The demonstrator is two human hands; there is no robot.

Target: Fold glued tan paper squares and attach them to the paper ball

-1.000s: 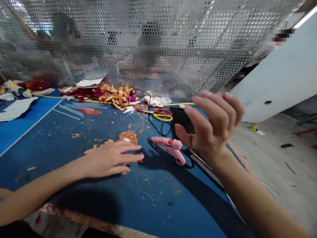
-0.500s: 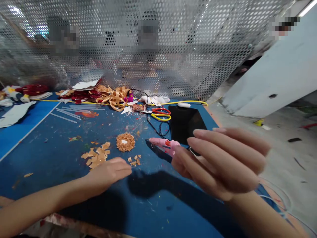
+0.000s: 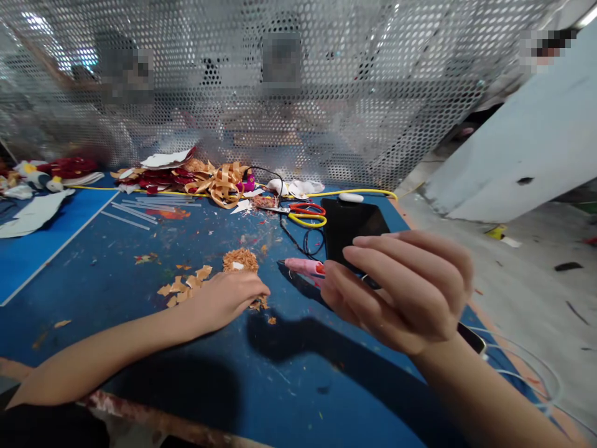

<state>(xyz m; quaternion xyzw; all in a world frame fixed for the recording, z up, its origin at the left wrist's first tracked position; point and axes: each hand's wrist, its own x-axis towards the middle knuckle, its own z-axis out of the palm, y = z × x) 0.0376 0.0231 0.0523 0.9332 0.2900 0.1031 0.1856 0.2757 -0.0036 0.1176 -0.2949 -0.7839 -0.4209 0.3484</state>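
My left hand (image 3: 228, 298) rests low over the table, palm down. Its fingers are bent together over a few small tan ribbon scraps (image 3: 259, 303), and its fingertips are partly hidden. Just behind it lies a round disc covered in tan scraps (image 3: 240, 258) with a white centre. A larger pile of cut tan ribbon squares (image 3: 184, 289) is partly covered by the hand. My right hand (image 3: 396, 289) is raised on the right, thumb and index pinched and the other fingers loosely curved; anything between them cannot be made out. Beyond its fingertips lies a pink glue gun (image 3: 303, 266).
Red and yellow scissors (image 3: 308, 214) and a black tablet (image 3: 333, 230) lie further back. Clear sticks (image 3: 133, 211) and heaped ribbon (image 3: 224, 183) are at the back left. A perforated metal screen (image 3: 298, 124) borders the table; people show blurred behind it. Cables run along the right edge.
My left hand has moved right and away from me, now covering the small scraps and touching the view of the disc's near edge. One scrap lies apart. My right hand has shifted slightly left.
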